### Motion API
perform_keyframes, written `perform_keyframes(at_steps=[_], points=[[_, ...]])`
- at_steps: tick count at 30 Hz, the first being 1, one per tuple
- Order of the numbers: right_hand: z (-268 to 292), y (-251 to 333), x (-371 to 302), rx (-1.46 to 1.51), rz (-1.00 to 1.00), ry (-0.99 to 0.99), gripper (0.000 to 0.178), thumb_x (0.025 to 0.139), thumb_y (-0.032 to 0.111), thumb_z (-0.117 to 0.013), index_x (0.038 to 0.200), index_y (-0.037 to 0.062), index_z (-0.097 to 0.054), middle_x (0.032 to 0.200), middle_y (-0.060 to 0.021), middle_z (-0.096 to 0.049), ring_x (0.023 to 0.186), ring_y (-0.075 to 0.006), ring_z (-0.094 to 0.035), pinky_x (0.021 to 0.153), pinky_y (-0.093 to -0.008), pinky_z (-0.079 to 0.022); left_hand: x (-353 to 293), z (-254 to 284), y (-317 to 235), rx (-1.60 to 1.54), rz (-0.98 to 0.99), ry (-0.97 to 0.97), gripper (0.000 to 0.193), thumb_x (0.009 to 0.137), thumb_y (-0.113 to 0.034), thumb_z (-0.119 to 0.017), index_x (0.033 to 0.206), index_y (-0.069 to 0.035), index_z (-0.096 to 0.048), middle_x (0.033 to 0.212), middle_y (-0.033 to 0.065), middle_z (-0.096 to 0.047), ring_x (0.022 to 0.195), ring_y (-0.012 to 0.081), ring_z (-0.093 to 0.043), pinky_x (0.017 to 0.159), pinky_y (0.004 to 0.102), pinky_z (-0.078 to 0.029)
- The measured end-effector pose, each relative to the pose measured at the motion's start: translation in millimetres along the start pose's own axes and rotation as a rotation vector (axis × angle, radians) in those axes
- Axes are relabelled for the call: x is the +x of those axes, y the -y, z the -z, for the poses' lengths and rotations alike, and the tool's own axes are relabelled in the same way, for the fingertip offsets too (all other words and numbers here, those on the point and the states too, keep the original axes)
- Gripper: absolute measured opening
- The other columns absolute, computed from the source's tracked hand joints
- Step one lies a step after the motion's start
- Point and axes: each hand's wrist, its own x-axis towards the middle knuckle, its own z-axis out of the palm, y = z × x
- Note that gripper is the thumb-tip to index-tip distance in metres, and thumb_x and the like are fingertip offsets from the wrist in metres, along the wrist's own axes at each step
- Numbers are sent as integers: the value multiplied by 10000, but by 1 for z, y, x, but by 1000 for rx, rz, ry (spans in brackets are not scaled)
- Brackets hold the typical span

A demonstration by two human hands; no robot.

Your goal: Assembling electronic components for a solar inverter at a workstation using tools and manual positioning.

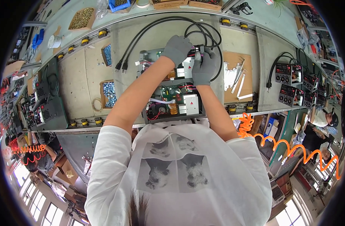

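Both my hands wear grey gloves and meet at the back right corner of the farther of two open electronic units. My left hand (176,49) has its fingers bent together at that corner, beside black power cords (197,25). Close by, my right hand (207,67) curls its fingers over the same edge; what lies in either grip is too small to tell. My left forearm and hand partly cover the farther unit (153,56). The nearer unit (163,92) sits against my shirt, showing a green circuit board, a copper coil (174,109) and a white plate (191,104).
Left of the units lie small boxes of blue-silver screws (109,94). On the right, a cardboard sheet (248,75) holds metal strips. Finished-looking units with black panels (289,73) stand farther right, and a dark green casing (48,109) at the left. An orange coiled hose (289,150) hangs at right.
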Motion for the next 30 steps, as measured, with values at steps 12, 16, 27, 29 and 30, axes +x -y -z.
perform_keyframes(at_steps=[12, 16, 27, 29, 30], points=[[-3, -9, -1, 60, -15, -46, 315, 906, 278, -618, 914, -33, -663, 1117, -209, -620, 951, -335, -627, 784, -391, -506, -3, -6, 0, -83, -11, -70, 202, 771, -122, -608, 970, -114, -640, 944, 63, -613, 932, 233, -596, 804, 365, -455], [-2, -8, -1, 96, -41, -37, 311, 904, 280, -621, 922, -26, -668, 1125, -203, -620, 930, -323, -626, 769, -380, -505, -4, -7, -2, -60, -18, -87, 204, 742, -102, -607, 943, -108, -641, 913, 62, -609, 902, 240, -595, 783, 378, -465], [-2, -14, 0, 73, -64, -11, 251, 876, 242, -646, 903, -5, -682, 1097, -167, -640, 919, -285, -627, 754, -350, -505, -3, -6, -7, -19, -39, -35, 236, 706, -106, -645, 941, -92, -631, 941, 67, -610, 916, 242, -599, 787, 370, -473], [-1, -16, 0, 64, -76, 6, 241, 870, 237, -648, 898, 1, -685, 1097, -165, -641, 925, -282, -628, 757, -349, -506, -3, -7, -8, -40, -34, -35, 231, 708, -108, -645, 938, -92, -630, 940, 70, -614, 918, 242, -602, 790, 371, -475], [0, -15, 0, 58, -80, 12, 228, 861, 227, -655, 896, 4, -686, 1099, -167, -641, 925, -281, -630, 754, -347, -509, -5, -8, -7, -70, -18, -77, 220, 712, -108, -643, 932, -92, -631, 935, 73, -616, 911, 244, -606, 791, 373, -477]])
